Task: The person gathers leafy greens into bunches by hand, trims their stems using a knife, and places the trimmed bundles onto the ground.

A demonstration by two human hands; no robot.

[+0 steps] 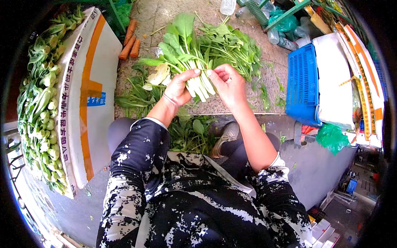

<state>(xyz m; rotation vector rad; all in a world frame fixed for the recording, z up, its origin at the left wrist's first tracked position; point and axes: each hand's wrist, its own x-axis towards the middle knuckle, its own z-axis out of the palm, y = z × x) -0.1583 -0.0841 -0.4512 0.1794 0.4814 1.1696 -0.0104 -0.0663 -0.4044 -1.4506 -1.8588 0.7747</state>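
Observation:
A bunch of leafy greens (186, 47) is in my left hand (178, 90), whose thumb presses across the pale stems from the left. The leaves point away from me and the cut ends toward me. My right hand (229, 86) is closed in a pinch at the right edge of the stems, its other fingers curled in. What lies between its fingertips is hidden. Just beyond, a pile of loose greens (231, 49) spreads on the tiled surface. Yellowed leaves (158, 76) lie beside my left wrist, near more greens (138, 97).
At left stands a white foam box (101, 62) beside stacked leafy vegetables (47, 111). Several carrots (130, 41) lie near it. A blue crate (302, 78), a white box (333, 74) and a green plastic bag (332, 138) are at right. Greens (190, 134) lie below, near my shoe (227, 136).

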